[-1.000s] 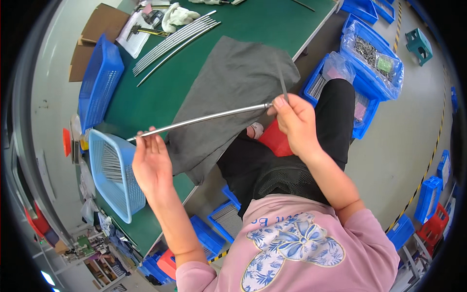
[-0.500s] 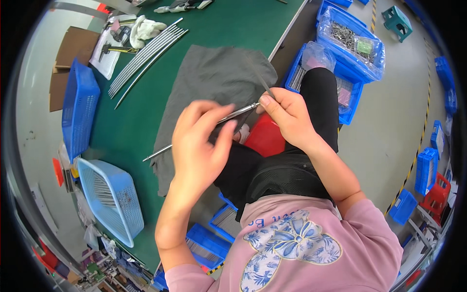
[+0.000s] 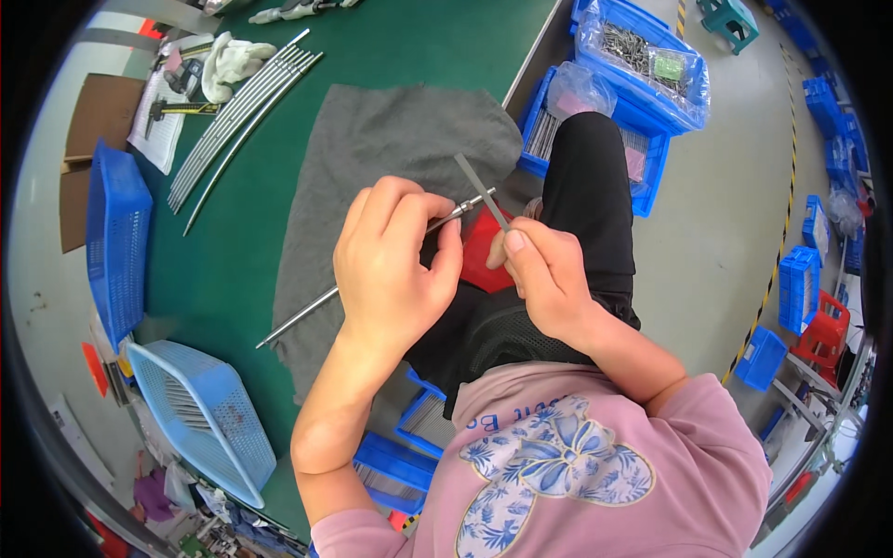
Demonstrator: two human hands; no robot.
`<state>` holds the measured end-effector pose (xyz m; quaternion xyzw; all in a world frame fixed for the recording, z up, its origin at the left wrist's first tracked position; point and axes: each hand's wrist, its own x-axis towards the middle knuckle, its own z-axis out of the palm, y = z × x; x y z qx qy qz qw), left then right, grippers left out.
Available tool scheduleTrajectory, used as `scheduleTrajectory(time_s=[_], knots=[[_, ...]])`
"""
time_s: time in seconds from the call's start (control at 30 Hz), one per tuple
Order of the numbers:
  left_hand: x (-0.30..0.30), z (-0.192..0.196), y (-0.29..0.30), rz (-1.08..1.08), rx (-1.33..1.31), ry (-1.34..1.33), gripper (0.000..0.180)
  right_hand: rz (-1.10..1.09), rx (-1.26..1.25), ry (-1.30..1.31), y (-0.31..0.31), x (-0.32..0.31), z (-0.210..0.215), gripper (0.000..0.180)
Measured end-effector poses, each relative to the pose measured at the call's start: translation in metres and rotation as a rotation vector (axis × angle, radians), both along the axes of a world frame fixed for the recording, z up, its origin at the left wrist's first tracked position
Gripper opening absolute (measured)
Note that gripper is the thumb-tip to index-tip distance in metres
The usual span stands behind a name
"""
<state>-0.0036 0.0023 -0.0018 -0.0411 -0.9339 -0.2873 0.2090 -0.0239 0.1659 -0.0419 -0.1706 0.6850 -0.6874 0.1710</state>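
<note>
My left hand grips a long thin metal rod close to its near end, which pokes out past my fingers toward the right. My right hand pinches a small flat grey file and holds it slanted across the rod's tip. The rod's far end reaches down-left over a grey cloth spread on the green table. Both hands sit above my lap, over a red object half hidden behind them.
A bundle of similar metal rods lies at the table's back left beside a white rag and papers. Blue baskets stand at the left. Blue bins of parts sit on the floor to the right and under the table.
My left hand slid along the rod from its far end to near its tip. The rod was drawn in toward my lap, and the file now rests on its end.
</note>
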Motion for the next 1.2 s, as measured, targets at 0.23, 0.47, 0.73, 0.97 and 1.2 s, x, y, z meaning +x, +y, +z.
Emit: scheduleTrajectory(time_s=[0.23,0.47,0.73,0.97,1.2], knots=[[0.0,0.0,0.0,-0.01,0.008,0.024,0.016,0.032,0.088,0.088,-0.004,-0.004,0.0,0.03],[0.002,-0.008,0.001,0.039,0.151,0.004,0.015,0.026,0.088,0.056,-0.007,-0.002,0.0,0.025],[0.002,-0.008,0.001,0.044,0.223,0.014,0.015,-0.084,-0.021,-0.029,-0.012,-0.001,0.002,0.021],[0.001,-0.01,0.0,0.041,0.235,0.009,0.014,-0.091,0.094,0.149,-0.014,0.005,-0.008,0.024],[0.001,-0.01,0.001,0.026,0.246,0.009,0.016,-0.086,0.126,0.189,-0.019,0.004,-0.008,0.028]])
